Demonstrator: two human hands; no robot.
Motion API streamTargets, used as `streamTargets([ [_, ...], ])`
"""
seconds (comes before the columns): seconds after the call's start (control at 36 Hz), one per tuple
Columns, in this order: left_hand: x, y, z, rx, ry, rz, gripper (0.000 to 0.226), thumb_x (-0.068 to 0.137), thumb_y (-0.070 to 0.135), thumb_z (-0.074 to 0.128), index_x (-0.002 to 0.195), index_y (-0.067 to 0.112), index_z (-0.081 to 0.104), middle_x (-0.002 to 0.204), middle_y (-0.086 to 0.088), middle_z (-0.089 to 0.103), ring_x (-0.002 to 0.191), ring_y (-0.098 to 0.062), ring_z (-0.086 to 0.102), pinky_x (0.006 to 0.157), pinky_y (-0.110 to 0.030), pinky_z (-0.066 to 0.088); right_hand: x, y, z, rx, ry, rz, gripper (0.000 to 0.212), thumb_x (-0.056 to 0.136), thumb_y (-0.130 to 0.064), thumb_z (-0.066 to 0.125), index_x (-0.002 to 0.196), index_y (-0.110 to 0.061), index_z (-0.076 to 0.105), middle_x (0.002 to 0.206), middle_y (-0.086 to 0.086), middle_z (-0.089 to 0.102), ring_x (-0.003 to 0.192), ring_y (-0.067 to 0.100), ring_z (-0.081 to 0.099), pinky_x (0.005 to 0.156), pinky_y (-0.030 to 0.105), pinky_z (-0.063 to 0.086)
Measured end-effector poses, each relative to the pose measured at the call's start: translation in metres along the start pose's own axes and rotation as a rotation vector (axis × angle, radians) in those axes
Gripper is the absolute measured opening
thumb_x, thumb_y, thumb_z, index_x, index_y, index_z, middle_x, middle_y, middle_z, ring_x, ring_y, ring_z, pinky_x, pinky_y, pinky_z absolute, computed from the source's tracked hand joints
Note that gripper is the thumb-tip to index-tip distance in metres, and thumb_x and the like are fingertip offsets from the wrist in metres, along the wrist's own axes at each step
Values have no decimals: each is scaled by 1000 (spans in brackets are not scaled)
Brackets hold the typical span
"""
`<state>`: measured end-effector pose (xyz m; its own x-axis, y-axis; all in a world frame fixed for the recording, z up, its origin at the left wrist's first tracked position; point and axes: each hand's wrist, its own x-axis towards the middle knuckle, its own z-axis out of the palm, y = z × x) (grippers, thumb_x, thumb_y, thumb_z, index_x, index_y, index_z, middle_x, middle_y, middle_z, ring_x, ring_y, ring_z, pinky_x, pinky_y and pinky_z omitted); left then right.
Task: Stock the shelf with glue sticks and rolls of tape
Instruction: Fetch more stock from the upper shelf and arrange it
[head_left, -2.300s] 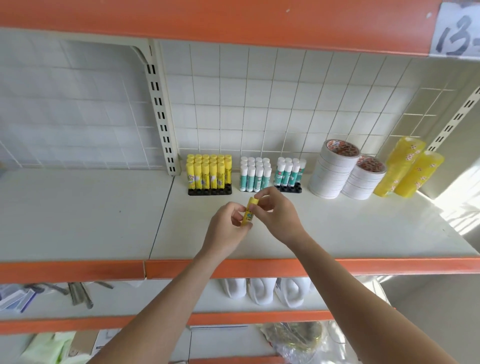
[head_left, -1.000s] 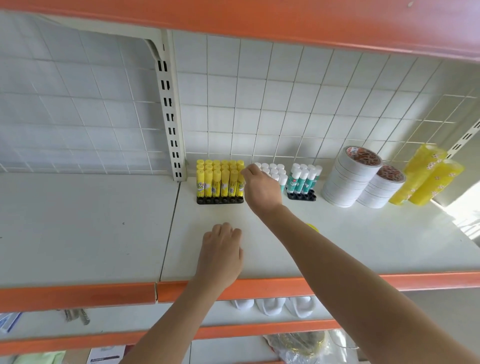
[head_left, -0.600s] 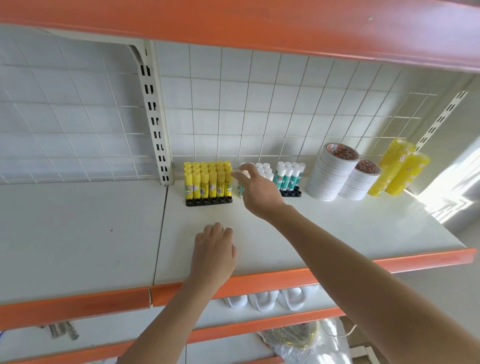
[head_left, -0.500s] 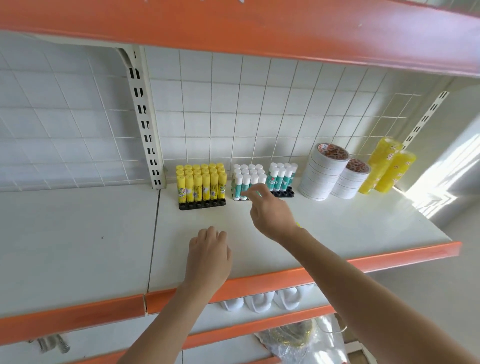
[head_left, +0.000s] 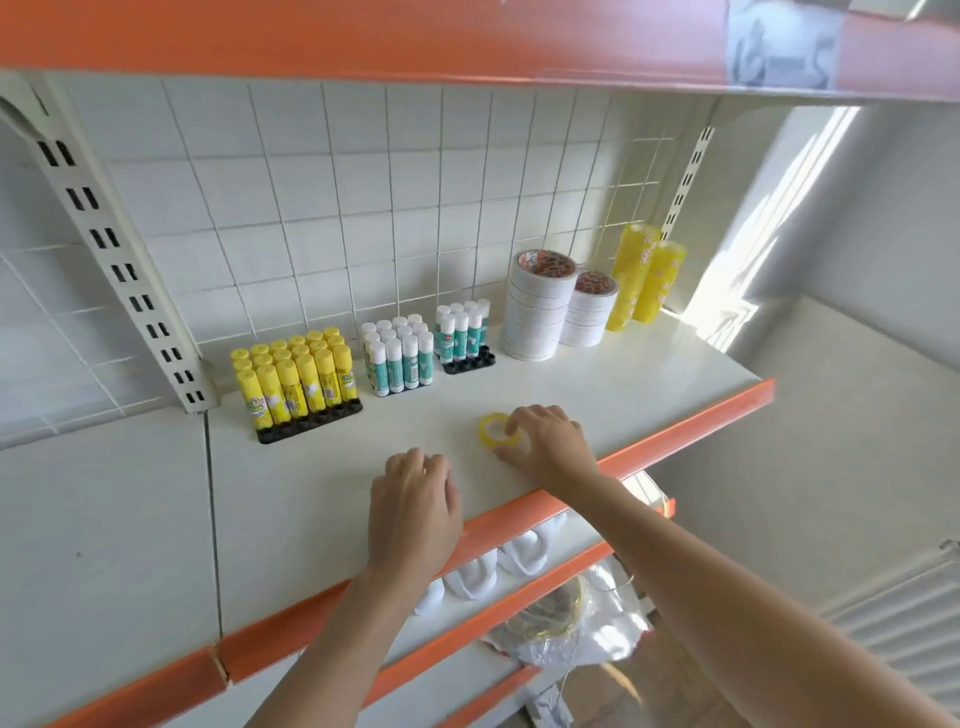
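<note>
A small yellow roll of tape (head_left: 492, 428) lies flat on the white shelf (head_left: 291, 488), and my right hand (head_left: 550, 444) curls its fingers over it. My left hand (head_left: 414, 506) rests palm down on the shelf near the orange front edge, holding nothing. At the back stand yellow glue sticks (head_left: 293, 379) in a black tray, two groups of white and teal glue sticks (head_left: 399, 356) (head_left: 462, 332), two stacks of white tape rolls (head_left: 540, 306) (head_left: 592, 309), and two yellow tape stacks (head_left: 641, 278).
A slotted upright (head_left: 124, 270) stands at the back left beside the yellow glue sticks. A wire grid backs the shelf. An orange shelf edge (head_left: 467, 47) hangs overhead. White items (head_left: 493, 571) and a plastic bag (head_left: 571, 623) sit on lower shelves.
My right hand set the yellow glue stick in its tray, then pulled back to the small yellow tape roll near the front. My left hand stayed flat on the shelf. The view shifted right.
</note>
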<state>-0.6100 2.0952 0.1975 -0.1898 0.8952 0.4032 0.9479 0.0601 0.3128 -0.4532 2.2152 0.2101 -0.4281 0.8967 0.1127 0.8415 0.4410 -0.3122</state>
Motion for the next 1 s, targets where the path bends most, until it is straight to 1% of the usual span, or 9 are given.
streamTargets([
  [0.08, 0, 11, 6, -117, -3, -8, 16, 74, 6, 70, 87, 13, 65, 82, -5, 58, 82, -32, 58, 62, -41, 48, -4, 7, -1, 72, 77, -124, 30, 82, -38, 72, 101, -17, 61, 112, -2, 62, 107, 23, 54, 84, 36, 43],
  [0.17, 5, 19, 6, -259, 2, 38, 33, 78, 4, 68, 109, 14, 64, 101, -4, 60, 97, -29, 57, 76, -40, 51, -10, 14, -8, 247, 130, -247, 30, 78, -31, 76, 100, -17, 62, 101, -4, 64, 93, 17, 58, 79, 38, 49],
  [0.28, 21, 30, 4, -439, 37, 89, 39, 82, 4, 67, 118, 22, 62, 117, 7, 57, 107, -13, 52, 88, -23, 43, -20, 20, -25, 543, 80, -306, 21, 84, -28, 69, 99, -14, 66, 93, -5, 66, 81, 9, 61, 77, 25, 51],
  [0.36, 37, 45, 9, -571, 90, 18, 21, 85, 7, 69, 103, 19, 68, 101, 11, 64, 93, -8, 59, 78, -27, 50, -21, 31, -38, 670, 52, -247, 9, 94, -22, 62, 92, -13, 63, 78, -3, 67, 67, 13, 63, 68, 23, 51],
  [0.47, 59, 82, 10, -899, -87, -251, 12, 90, 17, 67, 88, 28, 70, 71, 9, 68, 64, -10, 63, 66, -33, 55, -16, 53, -50, 746, 38, -114, 20, 101, -25, 49, 84, -20, 57, 52, -8, 60, 50, 9, 55, 58, 17, 44],
  [0.56, 72, 110, 14, -1011, -120, -340, 7, 91, 20, 66, 88, 23, 71, 63, 7, 66, 54, -12, 61, 61, -34, 57, -12, 75, -59, 814, 34, -70, 25, 102, -25, 46, 81, -18, 57, 56, -2, 63, 49, 13, 56, 57, 21, 46],
  [0.67, 87, 141, 31, -1077, -136, -414, 8, 92, 18, 64, 90, 16, 72, 65, 6, 67, 56, -10, 61, 66, -39, 59, -3, 110, -69, 819, 41, -52, 26, 102, -26, 46, 79, -20, 57, 58, -1, 63, 49, 14, 56, 58, 25, 47],
  [0.83, 109, 181, 58, -1133, -166, -428, 15, 91, 6, 64, 95, 17, 73, 86, -8, 73, 72, -16, 66, 73, -34, 58, 12, 159, -85, 848, 74, -39, 21, 101, -26, 49, 84, -18, 59, 58, -5, 60, 50, 11, 53, 56, 20, 45],
  [1.0, 147, 212, 81, -953, -88, -321, 29, 88, 3, 65, 86, 31, 69, 81, 9, 72, 77, -9, 65, 79, -37, 55, 28, 206, -106, 974, -34, 13, 22, 100, -30, 50, 97, -12, 63, 81, -2, 64, 71, 10, 65, 65, 34, 56],
])
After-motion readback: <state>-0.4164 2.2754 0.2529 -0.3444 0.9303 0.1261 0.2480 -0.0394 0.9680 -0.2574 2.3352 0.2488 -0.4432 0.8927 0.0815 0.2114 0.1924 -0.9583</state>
